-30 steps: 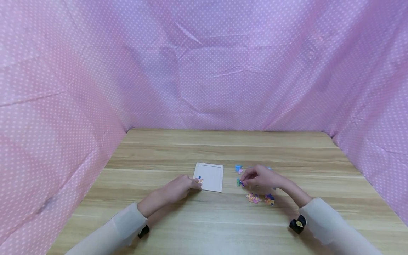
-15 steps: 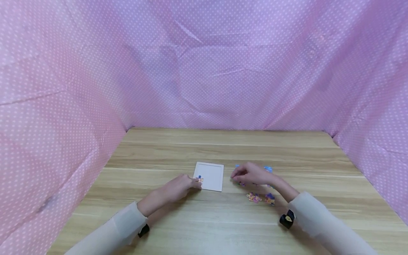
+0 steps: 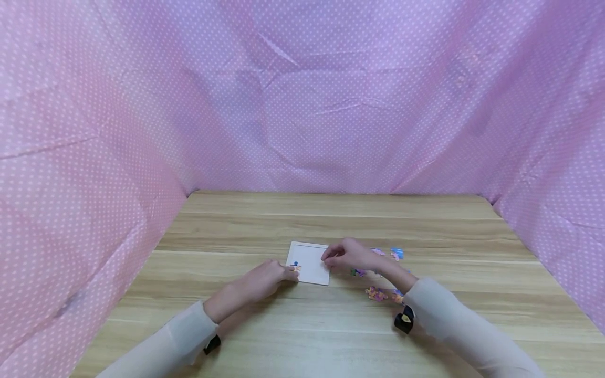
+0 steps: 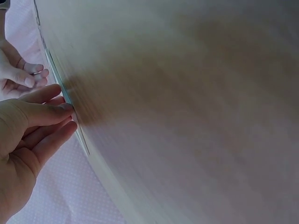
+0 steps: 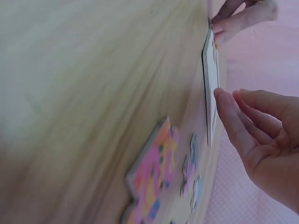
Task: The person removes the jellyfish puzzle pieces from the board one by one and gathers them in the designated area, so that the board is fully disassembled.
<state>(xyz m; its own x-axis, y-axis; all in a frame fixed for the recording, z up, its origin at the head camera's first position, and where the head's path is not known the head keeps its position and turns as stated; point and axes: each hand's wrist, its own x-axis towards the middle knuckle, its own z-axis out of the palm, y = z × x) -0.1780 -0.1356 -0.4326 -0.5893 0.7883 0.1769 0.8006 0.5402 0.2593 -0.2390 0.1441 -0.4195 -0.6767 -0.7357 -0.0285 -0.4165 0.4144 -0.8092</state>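
Note:
A white, shallow-rimmed square puzzle tray (image 3: 312, 260) lies mid-table in the head view. My left hand (image 3: 270, 276) grips its left edge between thumb and fingers; the same left hand (image 4: 30, 133) shows at that edge in the left wrist view. Beside its thumb, one puzzle piece (image 3: 295, 266) with blue and orange print sits in the tray's left part. My right hand (image 3: 348, 254) is over the tray's right edge, thumb and fingertips drawn together. Close up, the right hand (image 5: 261, 135) has its fingertips beside the tray's white face; I cannot tell whether they hold a thin piece.
Several loose puzzle pieces lie right of the tray: a pink-orange piece (image 3: 376, 293), a blue-pink piece (image 3: 396, 253) and a green-purple piece (image 3: 358, 272) among them. The wooden table (image 3: 236, 220) meets a pink dotted cloth (image 3: 302, 131) at back and sides.
My right hand has moved left from the loose pieces to the tray's right edge, its fingers still drawn together. The left hand and the tray have stayed in place.

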